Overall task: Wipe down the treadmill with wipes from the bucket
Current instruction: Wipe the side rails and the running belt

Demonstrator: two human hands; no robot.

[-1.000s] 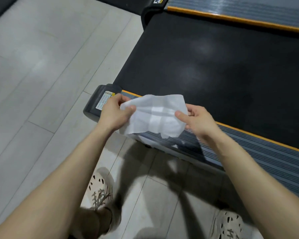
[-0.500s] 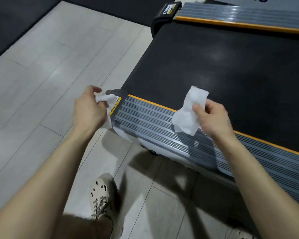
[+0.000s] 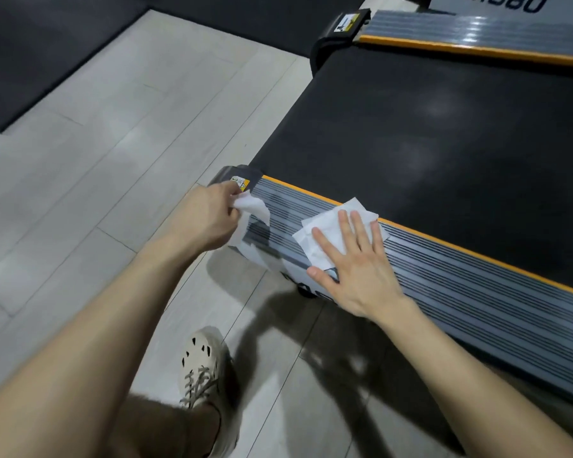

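While our right hand (image 3: 358,269) presses a wipe (image 3: 325,226) flat-fingered onto the treadmill side rail (image 3: 477,292) and our left hand (image 3: 205,216) pinches a second wipe (image 3: 253,206), we judge wiping barely begun, belt (image 3: 444,143) pending.

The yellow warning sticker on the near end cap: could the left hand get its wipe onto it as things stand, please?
Probably yes: the left hand pinches its wipe right beside the warning sticker, with nothing between them.
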